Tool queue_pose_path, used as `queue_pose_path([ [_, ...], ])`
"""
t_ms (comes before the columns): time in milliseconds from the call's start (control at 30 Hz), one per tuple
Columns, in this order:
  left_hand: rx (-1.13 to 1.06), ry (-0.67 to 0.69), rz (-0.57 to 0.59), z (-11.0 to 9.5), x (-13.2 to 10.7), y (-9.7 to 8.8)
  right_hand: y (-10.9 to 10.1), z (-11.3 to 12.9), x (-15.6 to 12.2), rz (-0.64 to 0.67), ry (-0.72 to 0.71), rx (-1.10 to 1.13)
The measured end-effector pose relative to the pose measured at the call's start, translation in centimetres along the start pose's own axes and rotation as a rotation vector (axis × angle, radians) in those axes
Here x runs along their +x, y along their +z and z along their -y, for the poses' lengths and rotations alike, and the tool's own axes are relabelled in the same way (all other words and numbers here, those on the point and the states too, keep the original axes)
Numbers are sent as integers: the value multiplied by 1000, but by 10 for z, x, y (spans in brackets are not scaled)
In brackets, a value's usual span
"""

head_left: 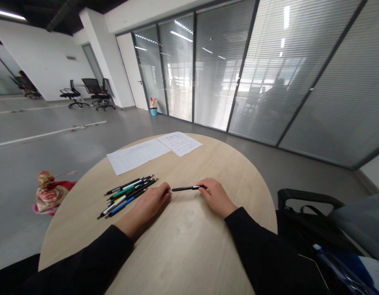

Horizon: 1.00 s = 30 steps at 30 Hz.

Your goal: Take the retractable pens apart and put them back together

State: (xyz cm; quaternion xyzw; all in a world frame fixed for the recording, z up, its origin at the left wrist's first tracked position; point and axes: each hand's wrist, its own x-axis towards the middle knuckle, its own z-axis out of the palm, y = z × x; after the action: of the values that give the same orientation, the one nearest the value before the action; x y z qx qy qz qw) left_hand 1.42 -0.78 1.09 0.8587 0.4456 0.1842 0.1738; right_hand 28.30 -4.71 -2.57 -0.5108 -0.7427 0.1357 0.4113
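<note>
- The left hand and the right hand rest low over the table, and they are apart, with only one pen between them.
- This black pen lies level across the gap between the hands, and its metal tip points to the left hand.
- The fingers of the right hand close on the pen's far end, so this hand seems to hold it.
- The left fingertips reach the metal tip, but I cannot tell if they grip it or only touch it.
- Just beyond the left hand is a loose group of pens in black, green, white and blue, lying almost side by side, and some of them cross each other.
- Further ahead of the hands lie two printed paper sheets, edge beside edge; the text on them is too small to read.
- All of this is on a round table of pale wood, and both black sleeves lie over its near edge.
- To the right of the right hand, beyond the table edge, is a black chair armrest.
- To the left of the left hand, a red patterned cloth bag sits on the grey floor.
- Far ahead stand glass partitions with closed blinds, and far to the left stand black office chairs.
</note>
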Motion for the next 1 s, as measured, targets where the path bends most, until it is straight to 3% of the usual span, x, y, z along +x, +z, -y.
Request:
queue_pose_path([
  [333,100,134,97,13,6,3,-2,3,0,3,-40,-53],
  [700,216,115,136,7,4,1,-5,11,0,-4,-100,-110],
  [1000,154,111,129,-4,2,-4,-9,21,-1,8,-118,-160],
])
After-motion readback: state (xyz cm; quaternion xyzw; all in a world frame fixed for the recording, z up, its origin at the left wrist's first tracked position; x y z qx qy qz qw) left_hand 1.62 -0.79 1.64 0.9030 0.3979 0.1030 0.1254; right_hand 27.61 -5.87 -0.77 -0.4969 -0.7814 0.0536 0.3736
